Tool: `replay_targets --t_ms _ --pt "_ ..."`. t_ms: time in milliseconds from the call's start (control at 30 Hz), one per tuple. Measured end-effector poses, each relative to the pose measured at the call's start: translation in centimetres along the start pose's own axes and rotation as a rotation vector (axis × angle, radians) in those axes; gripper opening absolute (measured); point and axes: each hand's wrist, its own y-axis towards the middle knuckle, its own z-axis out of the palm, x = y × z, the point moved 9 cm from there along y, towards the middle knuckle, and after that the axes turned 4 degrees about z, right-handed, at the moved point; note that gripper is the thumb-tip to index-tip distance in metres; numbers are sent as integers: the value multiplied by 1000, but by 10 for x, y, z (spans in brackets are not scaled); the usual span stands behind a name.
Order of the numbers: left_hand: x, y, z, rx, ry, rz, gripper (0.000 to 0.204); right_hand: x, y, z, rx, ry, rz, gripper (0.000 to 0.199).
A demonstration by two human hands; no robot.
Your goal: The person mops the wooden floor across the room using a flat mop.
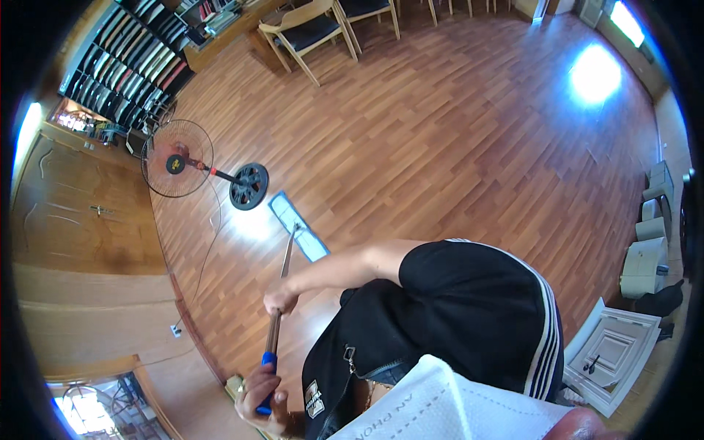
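I hold a flat mop with both hands. My right hand (pixel 280 299) grips the thin metal handle (pixel 286 257) partway down, its arm reaching across my black top. My left hand (pixel 260 400) is closed around the blue grip (pixel 268 361) at the handle's upper end, near the lower edge of the picture. The light blue rectangular mop head (pixel 297 225) lies flat on the wooden floor (pixel 440 147), just right of a fan's round base.
A standing fan (pixel 176 163) with a round dark base (pixel 249 185) stands by the left wall, its cord trailing to a wall socket (pixel 176 330). Wooden chairs (pixel 308 33) and shelves (pixel 132 66) are at the far end. A white framed panel (pixel 612 356) and white containers (pixel 645 257) are at the right.
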Motion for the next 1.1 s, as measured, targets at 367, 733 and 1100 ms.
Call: replay_targets --t_ms 367,733,1100 --pt "107 58 27 -45 -276 47 22 -125 -44 -74 -123 -245 217 18" --pt "103 160 295 312 -98 305 12 -221 -381 -199 -369 -448 1004 5" --pt "-41 212 551 721 -329 432 13 -138 -797 -222 -843 -90 1706 10"
